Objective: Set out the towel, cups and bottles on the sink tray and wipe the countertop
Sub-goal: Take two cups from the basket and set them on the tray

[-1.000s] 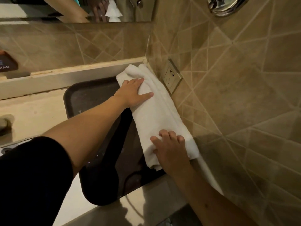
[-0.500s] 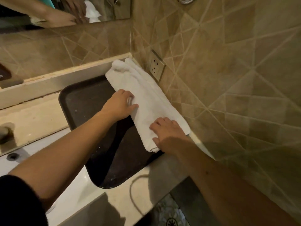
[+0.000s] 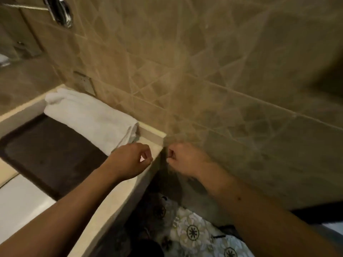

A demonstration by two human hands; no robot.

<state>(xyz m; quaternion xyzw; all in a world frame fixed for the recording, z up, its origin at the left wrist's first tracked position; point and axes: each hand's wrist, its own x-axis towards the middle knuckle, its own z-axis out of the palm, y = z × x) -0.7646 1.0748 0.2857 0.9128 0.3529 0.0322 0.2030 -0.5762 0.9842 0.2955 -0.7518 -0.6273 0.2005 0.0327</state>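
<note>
A folded white towel [image 3: 87, 117] lies along the right side of the dark brown tray [image 3: 46, 154], against the tiled wall. My left hand [image 3: 130, 160] hovers over the cream countertop [image 3: 118, 197] just in front of the towel's near end, fingers curled with nothing in them. My right hand [image 3: 185, 160] is past the counter's front corner, close to the wall, fingers also curled and holding nothing. Neither hand touches the towel. No cups or bottles are in view.
A wall socket [image 3: 84, 83] sits above the towel's far end. The white sink basin [image 3: 20, 206] is at the lower left. A patterned floor [image 3: 194, 232] shows below the counter edge. A chrome fitting [image 3: 59, 12] hangs at the top left.
Both hands have let go of the towel and pulled back toward me, off its near end. The view has swung right and down, so the floor shows.
</note>
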